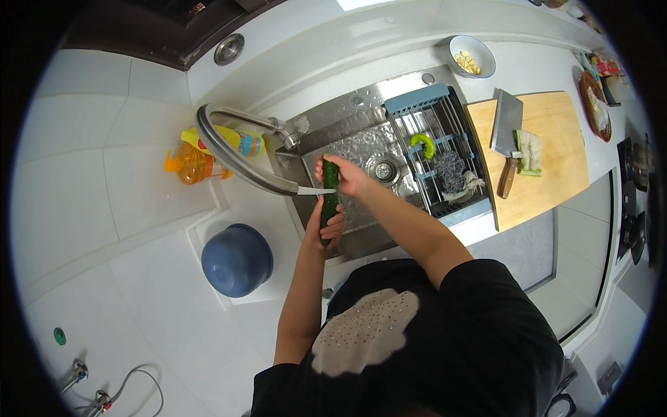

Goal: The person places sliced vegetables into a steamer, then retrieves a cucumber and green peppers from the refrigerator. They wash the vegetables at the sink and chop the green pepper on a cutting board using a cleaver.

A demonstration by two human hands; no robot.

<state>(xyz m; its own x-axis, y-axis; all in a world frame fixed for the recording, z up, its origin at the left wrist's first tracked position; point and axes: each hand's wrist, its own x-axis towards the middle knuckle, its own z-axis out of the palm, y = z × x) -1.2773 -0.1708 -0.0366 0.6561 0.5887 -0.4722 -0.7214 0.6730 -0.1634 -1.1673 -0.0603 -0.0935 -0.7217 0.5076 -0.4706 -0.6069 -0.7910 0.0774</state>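
Observation:
Both hands grip a long dark green cucumber (330,180) over the stainless steel sink (357,208). My left hand (322,227) wraps its lower end, while my right hand (349,174) holds the upper end. From the curved faucet (245,177), a stream of water (315,191) strikes the cucumber between the hands. The drain (384,169) lies to the right of my right hand. Across the sink's right side sits a drying rack (417,99), with a green pepper (424,146), a steel wool scrubber (449,171) and a pale cloth (466,186) in it.
A cleaver (506,122) and a green-edged sponge cloth (529,152) lie on the wooden cutting board (563,151). Behind it stands a bowl (487,54) of peeled garlic cloves (466,62). Left of the sink are an orange pump bottle (190,164), a yellow bottle (229,138) and an upturned blue basin (237,260).

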